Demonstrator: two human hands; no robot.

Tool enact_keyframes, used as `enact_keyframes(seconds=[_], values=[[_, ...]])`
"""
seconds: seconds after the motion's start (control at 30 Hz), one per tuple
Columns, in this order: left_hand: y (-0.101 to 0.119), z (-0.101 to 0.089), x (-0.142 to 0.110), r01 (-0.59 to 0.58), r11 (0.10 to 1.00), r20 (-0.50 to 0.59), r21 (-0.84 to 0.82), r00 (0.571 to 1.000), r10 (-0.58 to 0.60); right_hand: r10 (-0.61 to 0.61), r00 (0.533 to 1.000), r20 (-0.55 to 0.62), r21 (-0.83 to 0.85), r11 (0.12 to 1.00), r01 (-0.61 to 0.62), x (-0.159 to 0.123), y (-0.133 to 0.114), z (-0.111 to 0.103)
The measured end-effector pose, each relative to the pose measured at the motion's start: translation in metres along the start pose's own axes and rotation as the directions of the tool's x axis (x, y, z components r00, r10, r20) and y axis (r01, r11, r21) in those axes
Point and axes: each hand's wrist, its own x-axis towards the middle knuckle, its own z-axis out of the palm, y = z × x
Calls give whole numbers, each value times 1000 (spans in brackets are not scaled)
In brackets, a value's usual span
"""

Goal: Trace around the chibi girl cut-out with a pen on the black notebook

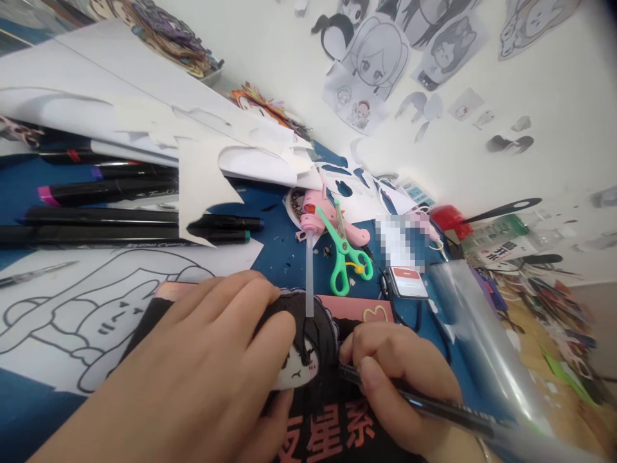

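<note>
My left hand (pixel 202 366) lies flat, fingers together, pressing down on a cut-out cartoon figure (pixel 303 347) with black hair and a pale face. My right hand (pixel 400 379) is closed in a writing grip on a dark pen (pixel 434 406), its tip hidden at the figure's right edge. The figure lies on a black sheet with red characters (pixel 332 434). A pink card (pixel 361 310) shows just behind it.
Several black markers (pixel 110 212) and white paper sheets (pixel 144 116) lie at the left, over a line drawing (pixel 72 315). Green-handled scissors (pixel 343 247), a pink glue gun (pixel 318 218) with its glue stick, a phone (pixel 407 281) and a clear plastic roll (pixel 482 341) lie behind. Drawings hang on the wall (pixel 482 161).
</note>
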Motion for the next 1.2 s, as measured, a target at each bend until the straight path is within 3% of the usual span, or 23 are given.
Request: enact_keyframes(seconds=[0.6,0.83,1.0,1.2], values=[[0,-4,1,-32,999,2,24,999,32,69,994,-86,-15,997,-71,3,-1,3],[0,-2,-4,42,998,-26,-50,999,-43,113,987,-116,31,993,-111,2,0,5],[-1,-2,0,-14,999,4,38,1000,14,183,971,-152,71,982,-174,1,2,6],[0,-3,2,-14,1000,8,22,1000,14,194,968,-160,103,978,-179,1,3,7]])
